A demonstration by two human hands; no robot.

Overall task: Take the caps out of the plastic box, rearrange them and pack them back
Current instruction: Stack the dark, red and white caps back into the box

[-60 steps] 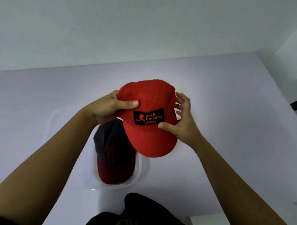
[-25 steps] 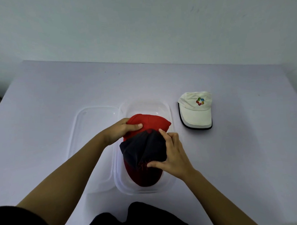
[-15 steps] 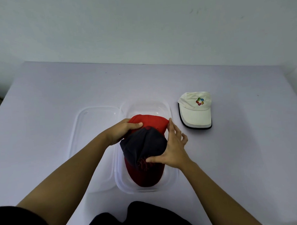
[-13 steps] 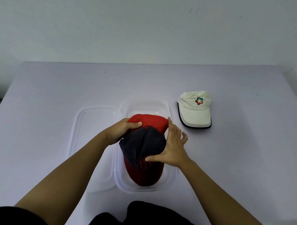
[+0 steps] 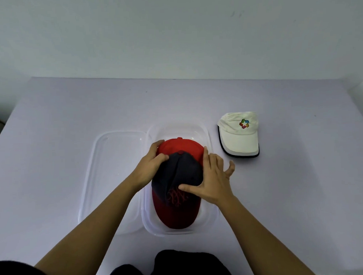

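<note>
Head view is looking down on a pale lilac worktop [image 5: 72,112], and both hands are busy over the clear plastic box [image 5: 214,210] in the middle. Inside the box a dark cap [image 5: 178,174] with a red brim is lying on top, brim pointing toward the person, and a red cap [image 5: 185,146] is peeking out from beneath it at the far end, its crown button just showing.

Left hand [image 5: 151,165] is coming in from the left side, fingers curled over the far-left edge of the caps, thumb lying on the dark crown, fingertips touching the red cap. Right hand [image 5: 212,181] is lying flat and spread against the right side of the dark cap, thumb stretched across the front panel near the red embroidery, fingers fanned wide (the little finger is sticking out past the box's right rim). Neither hand is closing around anything; both are pressing open-palmed on the stack.

Just left of the box, touching its side, a clear lid [image 5: 112,181] is lying flat on the worktop. Over to the right, apart from the box, a white cap [image 5: 239,135] with a small multicoloured logo and a dark-edged brim is sitting on the worktop by itself, brim toward the person.

At the bottom edge, dark clothing [image 5: 181,265] is filling the frame between the two bare forearms.
</note>
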